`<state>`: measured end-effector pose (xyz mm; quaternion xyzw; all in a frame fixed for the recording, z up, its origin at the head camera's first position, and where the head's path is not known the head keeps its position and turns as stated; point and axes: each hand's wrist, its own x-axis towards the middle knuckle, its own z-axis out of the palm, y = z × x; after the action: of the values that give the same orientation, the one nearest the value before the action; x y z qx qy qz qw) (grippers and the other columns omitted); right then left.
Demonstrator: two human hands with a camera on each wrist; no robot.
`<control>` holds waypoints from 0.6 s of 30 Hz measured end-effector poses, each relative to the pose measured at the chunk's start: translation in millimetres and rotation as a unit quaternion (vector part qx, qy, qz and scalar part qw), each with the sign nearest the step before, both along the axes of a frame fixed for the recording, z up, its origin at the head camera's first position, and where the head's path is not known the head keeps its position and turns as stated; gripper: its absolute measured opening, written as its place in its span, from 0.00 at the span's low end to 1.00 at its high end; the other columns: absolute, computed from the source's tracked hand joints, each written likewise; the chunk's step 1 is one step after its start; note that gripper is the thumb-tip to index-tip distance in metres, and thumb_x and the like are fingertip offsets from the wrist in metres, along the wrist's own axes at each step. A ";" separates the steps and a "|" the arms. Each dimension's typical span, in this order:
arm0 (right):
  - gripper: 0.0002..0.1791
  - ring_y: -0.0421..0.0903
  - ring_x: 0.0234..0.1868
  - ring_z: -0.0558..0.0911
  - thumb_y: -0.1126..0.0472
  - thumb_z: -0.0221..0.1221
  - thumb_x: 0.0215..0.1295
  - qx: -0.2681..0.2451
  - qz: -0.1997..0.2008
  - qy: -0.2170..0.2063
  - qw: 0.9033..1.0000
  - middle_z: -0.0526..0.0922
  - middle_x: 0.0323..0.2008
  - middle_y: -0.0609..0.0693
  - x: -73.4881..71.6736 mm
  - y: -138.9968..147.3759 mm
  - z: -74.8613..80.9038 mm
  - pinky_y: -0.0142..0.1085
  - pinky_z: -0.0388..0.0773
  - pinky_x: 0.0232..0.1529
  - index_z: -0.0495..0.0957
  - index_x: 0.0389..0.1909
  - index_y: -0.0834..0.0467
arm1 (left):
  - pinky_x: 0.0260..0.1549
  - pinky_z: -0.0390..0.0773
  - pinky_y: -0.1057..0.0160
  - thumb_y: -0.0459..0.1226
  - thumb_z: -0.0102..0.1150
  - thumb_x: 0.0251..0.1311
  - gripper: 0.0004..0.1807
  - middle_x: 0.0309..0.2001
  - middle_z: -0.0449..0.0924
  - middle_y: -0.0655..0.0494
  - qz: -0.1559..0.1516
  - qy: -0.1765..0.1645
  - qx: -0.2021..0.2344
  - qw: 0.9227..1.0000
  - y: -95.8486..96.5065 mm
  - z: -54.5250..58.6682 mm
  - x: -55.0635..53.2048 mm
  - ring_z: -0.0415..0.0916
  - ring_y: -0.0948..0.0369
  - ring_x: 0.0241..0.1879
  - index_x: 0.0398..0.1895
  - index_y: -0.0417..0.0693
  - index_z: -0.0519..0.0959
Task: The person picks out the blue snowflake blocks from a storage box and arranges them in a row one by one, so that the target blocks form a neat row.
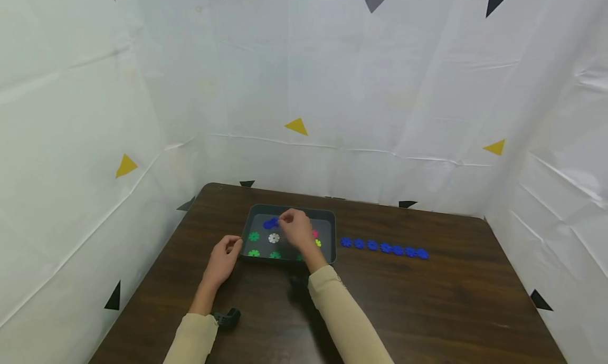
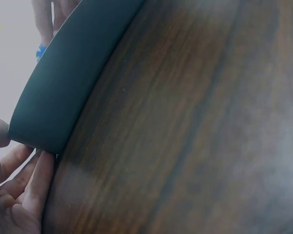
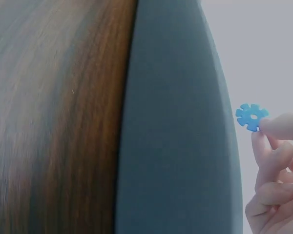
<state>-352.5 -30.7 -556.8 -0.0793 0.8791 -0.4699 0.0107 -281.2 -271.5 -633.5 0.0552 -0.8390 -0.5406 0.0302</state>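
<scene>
A blue notched flower-shaped disc (image 3: 252,117) is pinched between the thumb and index finger of my right hand (image 1: 296,228), over the grey tray (image 1: 331,248). Just left of those fingertips, in the head view, more blue discs (image 1: 269,224) lie in the tray. My left hand (image 1: 223,259) grips the tray at its left side; the left wrist view has the thumb at the rim and the other fingers against the outer wall. Green (image 1: 254,237), white (image 1: 274,238), pink and yellow (image 1: 318,242) discs also lie in the tray, some partly hidden by my right hand.
Right of the tray, a row of several blue discs (image 1: 372,245) runs across the brown wooden table (image 1: 427,311). A dark band (image 1: 228,318) is at my left wrist. White sheets (image 1: 332,89) with coloured triangles stand behind and beside the table.
</scene>
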 end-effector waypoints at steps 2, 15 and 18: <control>0.06 0.50 0.44 0.87 0.57 0.64 0.77 -0.008 -0.002 0.002 1.000 0.90 0.48 0.52 3.2 5.7 4.8 0.48 0.84 0.46 0.87 0.47 0.54 | 0.68 0.75 0.35 0.53 0.50 0.84 0.25 0.71 0.77 0.41 0.000 0.000 0.000 1.000 0.7 0.8 1.0 0.75 0.43 0.71 0.69 0.46 0.76; 0.06 0.45 0.36 0.83 0.55 0.66 0.74 -0.003 -0.023 0.016 1.000 0.90 0.49 0.51 23.0 47.7 22.7 0.40 0.79 0.34 0.87 0.44 0.52 | 0.69 0.74 0.35 0.53 0.49 0.85 0.26 0.72 0.76 0.41 0.003 -0.006 -0.003 1.000 2.6 1.2 2.4 0.73 0.43 0.72 0.70 0.45 0.75; 0.06 0.44 0.27 0.80 0.54 0.66 0.73 -0.013 -0.025 0.009 1.000 0.90 0.48 0.51 27.1 58.9 25.8 0.37 0.75 0.26 0.87 0.44 0.52 | 0.69 0.74 0.35 0.53 0.49 0.85 0.26 0.72 0.75 0.40 0.003 -0.006 -0.002 1.000 2.0 2.2 1.9 0.73 0.42 0.72 0.70 0.45 0.75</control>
<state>-325.4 28.1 -531.0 -0.0621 0.8746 -0.4808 -0.0101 -279.3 -269.4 -631.3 0.0613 -0.8399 -0.5386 0.0267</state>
